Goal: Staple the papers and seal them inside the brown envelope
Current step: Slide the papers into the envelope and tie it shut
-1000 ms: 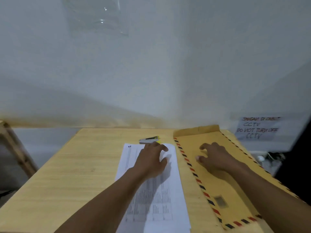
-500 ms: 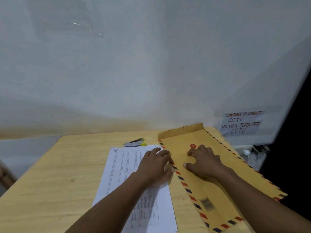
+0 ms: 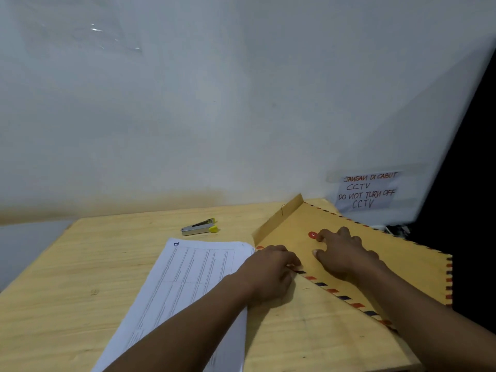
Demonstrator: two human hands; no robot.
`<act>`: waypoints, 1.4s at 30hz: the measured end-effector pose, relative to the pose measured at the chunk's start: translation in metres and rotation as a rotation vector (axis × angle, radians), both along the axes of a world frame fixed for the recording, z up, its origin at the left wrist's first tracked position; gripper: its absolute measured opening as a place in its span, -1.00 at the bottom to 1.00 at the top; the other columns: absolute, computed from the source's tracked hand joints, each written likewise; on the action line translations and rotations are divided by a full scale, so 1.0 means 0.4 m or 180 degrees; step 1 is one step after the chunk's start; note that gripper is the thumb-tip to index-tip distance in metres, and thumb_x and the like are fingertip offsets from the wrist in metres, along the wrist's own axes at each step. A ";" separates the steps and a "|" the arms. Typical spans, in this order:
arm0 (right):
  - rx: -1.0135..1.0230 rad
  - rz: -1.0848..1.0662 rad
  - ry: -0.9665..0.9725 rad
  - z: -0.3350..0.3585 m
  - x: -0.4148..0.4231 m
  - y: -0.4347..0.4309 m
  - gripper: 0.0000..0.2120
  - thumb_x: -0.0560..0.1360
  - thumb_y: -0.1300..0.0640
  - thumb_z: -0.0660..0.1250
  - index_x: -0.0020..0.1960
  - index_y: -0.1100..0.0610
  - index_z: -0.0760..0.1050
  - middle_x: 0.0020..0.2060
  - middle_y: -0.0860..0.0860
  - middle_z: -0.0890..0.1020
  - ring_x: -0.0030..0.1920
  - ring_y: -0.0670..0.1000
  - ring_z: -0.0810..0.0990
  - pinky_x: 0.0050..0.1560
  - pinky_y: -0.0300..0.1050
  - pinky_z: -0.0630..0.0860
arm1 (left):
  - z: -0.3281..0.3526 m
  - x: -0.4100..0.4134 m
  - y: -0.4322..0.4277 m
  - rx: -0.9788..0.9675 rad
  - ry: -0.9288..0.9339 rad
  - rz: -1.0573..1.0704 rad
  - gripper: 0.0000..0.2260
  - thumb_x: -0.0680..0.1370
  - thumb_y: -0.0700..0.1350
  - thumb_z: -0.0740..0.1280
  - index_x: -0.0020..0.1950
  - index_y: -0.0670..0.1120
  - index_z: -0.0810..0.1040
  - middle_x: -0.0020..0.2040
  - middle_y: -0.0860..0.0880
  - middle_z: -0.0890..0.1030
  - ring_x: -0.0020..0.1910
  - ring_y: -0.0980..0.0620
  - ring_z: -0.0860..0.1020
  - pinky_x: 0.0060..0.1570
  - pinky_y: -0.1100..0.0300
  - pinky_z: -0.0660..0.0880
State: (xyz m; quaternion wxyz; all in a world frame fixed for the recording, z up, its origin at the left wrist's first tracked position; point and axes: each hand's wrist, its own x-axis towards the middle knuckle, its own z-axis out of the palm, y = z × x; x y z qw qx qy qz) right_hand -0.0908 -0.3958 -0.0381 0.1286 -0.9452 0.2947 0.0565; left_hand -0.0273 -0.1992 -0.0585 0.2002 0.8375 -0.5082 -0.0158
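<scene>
The brown envelope [image 3: 402, 267], edged with red and blue stripes, lies slanted on the right of the wooden table [image 3: 80, 277]. Its flap [image 3: 279, 218] stands up at the far end, next to a red string button [image 3: 312, 234]. My right hand [image 3: 346, 256] lies on the envelope with fingers apart, fingertips beside the button. My left hand [image 3: 268, 275] curls its fingers over the envelope's striped left edge, its palm over the corner of the printed papers [image 3: 193, 275]. A silver and yellow stapler [image 3: 200, 227] lies beyond the papers, untouched.
A white wall runs close behind the table. A handwritten note [image 3: 367, 191] about CCTV is taped to the wall at the right. The envelope's right end hangs past the table's right edge, with dark space beyond it.
My left hand slid right, off the papers and onto the envelope's edge. The envelope has swung to a steeper slant, and my right hand moved up toward the red button.
</scene>
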 end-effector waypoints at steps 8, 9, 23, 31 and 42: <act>0.0209 -0.0039 -0.0059 -0.014 0.008 -0.037 -0.57 0.59 -0.03 0.13 0.45 -0.21 0.23 0.47 0.04 0.24 0.51 0.23 0.15 0.29 0.60 0.14 | -0.070 0.044 0.054 -0.0481 -0.0432 0.0340 -0.65 0.62 0.15 0.19 0.31 0.04 0.52 0.29 0.08 0.51 0.23 0.08 0.47 0.16 0.14 0.47; 0.0260 0.0051 -0.0089 -0.015 0.013 -0.038 -0.59 0.59 0.00 0.13 0.42 -0.20 0.26 0.45 0.03 0.26 0.50 0.22 0.17 0.29 0.59 0.15 | -0.075 0.051 0.061 -0.0698 -0.0405 0.0400 -0.69 0.62 0.11 0.20 0.27 0.01 0.54 0.25 0.07 0.52 0.20 0.08 0.48 0.12 0.15 0.48; 0.0360 0.0768 -0.0649 -0.026 0.044 0.020 -0.66 0.49 -0.07 0.28 0.26 -0.10 0.47 0.02 -0.13 0.38 0.22 0.01 0.41 0.30 0.21 0.32 | 0.037 0.130 0.108 -0.1210 0.0400 0.0934 -0.71 0.57 0.11 0.25 -0.14 0.05 0.72 0.15 0.11 0.58 0.21 0.11 0.42 0.09 0.23 0.32; 0.0935 0.1414 -0.1183 -0.020 0.026 0.083 -0.82 0.47 0.15 0.31 -0.12 -0.07 0.65 -0.08 -0.12 0.52 -0.03 -0.10 0.53 0.07 -0.04 0.55 | 0.055 0.094 0.128 0.0014 0.0165 0.0732 -0.80 0.55 0.01 0.35 0.15 0.07 0.66 0.26 0.07 0.62 0.26 0.03 0.53 0.23 0.05 0.48; 0.0144 0.1125 -0.0455 -0.045 0.083 0.138 -0.58 0.61 -0.11 0.17 0.47 -0.22 0.28 0.51 -0.12 0.25 0.54 0.05 0.16 0.44 0.42 0.06 | 0.018 0.019 0.153 0.0310 -0.0551 0.0775 -0.63 0.54 0.24 0.31 0.22 0.06 0.60 0.09 0.00 0.56 0.07 -0.01 0.50 0.08 0.05 0.47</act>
